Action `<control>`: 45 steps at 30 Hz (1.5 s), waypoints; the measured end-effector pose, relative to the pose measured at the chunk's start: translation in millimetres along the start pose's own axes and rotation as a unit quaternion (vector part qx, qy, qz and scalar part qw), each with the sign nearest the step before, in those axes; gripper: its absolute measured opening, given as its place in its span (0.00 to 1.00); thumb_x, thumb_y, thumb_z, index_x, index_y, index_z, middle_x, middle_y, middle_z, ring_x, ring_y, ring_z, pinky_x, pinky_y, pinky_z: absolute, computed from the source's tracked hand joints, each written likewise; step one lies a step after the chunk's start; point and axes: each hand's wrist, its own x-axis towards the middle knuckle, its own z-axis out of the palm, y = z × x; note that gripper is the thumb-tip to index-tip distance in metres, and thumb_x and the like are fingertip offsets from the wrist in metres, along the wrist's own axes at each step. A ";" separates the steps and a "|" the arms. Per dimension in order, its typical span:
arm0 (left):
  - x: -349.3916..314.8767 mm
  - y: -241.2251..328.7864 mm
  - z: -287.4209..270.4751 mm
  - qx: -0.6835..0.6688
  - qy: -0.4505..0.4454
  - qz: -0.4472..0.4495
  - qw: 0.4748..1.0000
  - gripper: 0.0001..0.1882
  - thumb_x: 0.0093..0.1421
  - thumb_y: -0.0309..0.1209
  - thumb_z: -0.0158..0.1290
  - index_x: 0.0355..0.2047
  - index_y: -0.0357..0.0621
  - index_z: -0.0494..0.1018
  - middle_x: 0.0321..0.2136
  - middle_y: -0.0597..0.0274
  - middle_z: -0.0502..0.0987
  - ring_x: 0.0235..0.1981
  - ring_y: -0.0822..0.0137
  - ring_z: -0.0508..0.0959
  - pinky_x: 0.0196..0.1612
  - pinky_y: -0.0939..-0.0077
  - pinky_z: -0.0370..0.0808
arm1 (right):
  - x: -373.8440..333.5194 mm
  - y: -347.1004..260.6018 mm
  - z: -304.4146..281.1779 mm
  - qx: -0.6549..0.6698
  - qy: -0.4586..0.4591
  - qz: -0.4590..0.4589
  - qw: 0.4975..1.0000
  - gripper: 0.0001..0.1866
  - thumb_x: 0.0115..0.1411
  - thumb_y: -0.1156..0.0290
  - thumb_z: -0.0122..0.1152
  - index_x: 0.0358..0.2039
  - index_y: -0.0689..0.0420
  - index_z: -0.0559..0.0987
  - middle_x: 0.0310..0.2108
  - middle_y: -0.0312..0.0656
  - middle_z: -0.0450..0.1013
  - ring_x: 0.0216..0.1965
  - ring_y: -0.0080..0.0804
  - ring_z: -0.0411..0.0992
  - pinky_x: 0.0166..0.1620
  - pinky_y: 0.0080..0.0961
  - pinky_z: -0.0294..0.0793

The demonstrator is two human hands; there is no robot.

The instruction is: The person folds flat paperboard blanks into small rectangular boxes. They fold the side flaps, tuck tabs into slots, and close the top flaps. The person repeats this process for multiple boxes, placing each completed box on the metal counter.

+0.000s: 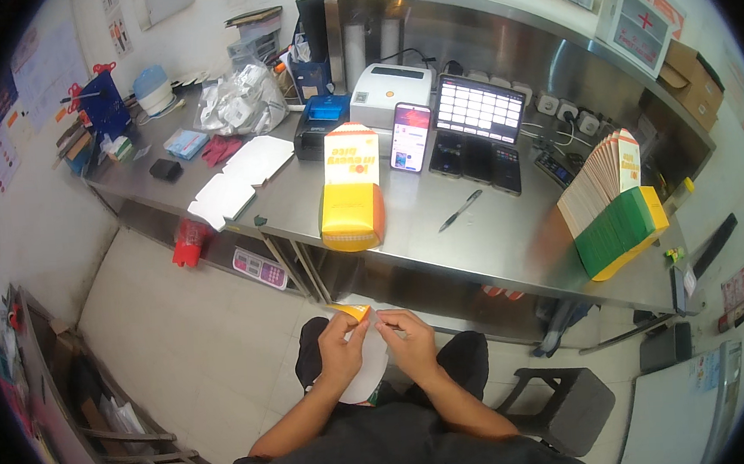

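- Pinched between left hand (342,348) and right hand (409,341): a flat white carton blank (366,372) with an orange-yellow flap, held over the lap.
- Just ahead, on the steel counter (485,241): a folded yellow box (352,203).
- Further right: a black pen (460,210), then a fanned stack of flat cartons (612,207).
- Beyond the box: a phone (410,138) and tablet (478,109).

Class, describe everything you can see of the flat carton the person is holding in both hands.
The flat carton looks like thin card, white on the large side facing up, with a yellow-orange edge showing at its top left. It is unfolded or only partly folded and held over the lap, below the steel counter. The left hand grips its left side and the right hand its right, fingers pinching the upper edge.
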 end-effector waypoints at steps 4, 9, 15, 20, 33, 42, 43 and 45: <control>-5.4 8.9 3.3 0.004 -0.032 -0.031 0.999 0.04 0.68 0.22 0.60 0.40 0.33 0.78 0.37 0.61 0.81 0.38 0.73 0.80 0.43 0.77 0.78 | -2.2 -9.8 5.2 -0.030 0.039 -0.066 0.997 0.11 0.65 0.78 0.67 0.47 0.65 0.85 0.47 0.48 0.82 0.47 0.38 0.82 0.51 0.29 0.80; -5.3 13.7 5.6 -0.071 -0.034 -0.071 0.994 0.05 0.69 0.22 0.58 0.43 0.33 0.79 0.40 0.61 0.82 0.41 0.75 0.81 0.46 0.78 0.79 | -6.4 -11.4 5.4 0.010 0.032 -0.052 0.998 0.11 0.65 0.80 0.66 0.48 0.64 0.85 0.50 0.49 0.81 0.51 0.36 0.80 0.55 0.29 0.78; -4.8 19.8 0.4 -0.060 -0.056 -0.110 0.991 0.05 0.69 0.24 0.60 0.41 0.33 0.79 0.41 0.58 0.83 0.40 0.74 0.82 0.44 0.77 0.80 | -1.8 -1.6 5.0 0.065 0.029 -0.025 0.997 0.08 0.65 0.80 0.66 0.45 0.64 0.85 0.50 0.48 0.80 0.52 0.37 0.79 0.57 0.30 0.77; -11.0 14.1 -0.2 -0.025 -0.065 -0.105 0.992 0.05 0.68 0.24 0.61 0.40 0.33 0.78 0.40 0.57 0.82 0.40 0.73 0.83 0.43 0.76 0.81 | -5.8 -2.0 2.3 0.085 0.010 0.019 0.996 0.06 0.66 0.80 0.65 0.42 0.64 0.85 0.50 0.46 0.78 0.54 0.34 0.76 0.59 0.29 0.74; -20.8 -1.5 -0.6 -0.093 -0.097 -0.155 0.979 0.03 0.70 0.23 0.58 0.41 0.36 0.76 0.38 0.60 0.83 0.39 0.75 0.83 0.41 0.77 0.79 | -9.6 12.6 -5.4 0.138 -0.028 0.043 0.989 0.06 0.67 0.78 0.65 0.42 0.64 0.85 0.54 0.44 0.75 0.55 0.31 0.74 0.58 0.26 0.74; -25.4 -2.2 -2.3 -0.291 -0.025 -0.206 0.934 0.05 0.69 0.21 0.58 0.42 0.37 0.74 0.37 0.59 0.82 0.39 0.73 0.83 0.44 0.77 0.79 | -4.9 -0.1 -8.5 0.055 -0.078 -0.007 0.995 0.06 0.65 0.76 0.68 0.41 0.61 0.86 0.51 0.44 0.77 0.54 0.33 0.75 0.58 0.28 0.73; -26.3 -1.6 -1.9 -0.291 -0.017 -0.213 0.932 0.06 0.69 0.20 0.59 0.43 0.37 0.74 0.37 0.59 0.82 0.39 0.72 0.83 0.45 0.77 0.79 | -4.9 -0.1 -8.0 0.041 -0.085 -0.024 0.995 0.06 0.64 0.76 0.68 0.41 0.61 0.86 0.51 0.44 0.77 0.53 0.34 0.75 0.58 0.29 0.73; -28.2 -0.5 -1.3 -0.309 0.001 -0.215 0.927 0.07 0.68 0.20 0.60 0.44 0.36 0.73 0.38 0.59 0.82 0.40 0.71 0.83 0.47 0.76 0.80 | -6.4 -0.2 -7.3 0.012 -0.091 -0.027 0.995 0.06 0.64 0.76 0.68 0.41 0.61 0.86 0.51 0.44 0.78 0.53 0.35 0.76 0.58 0.30 0.73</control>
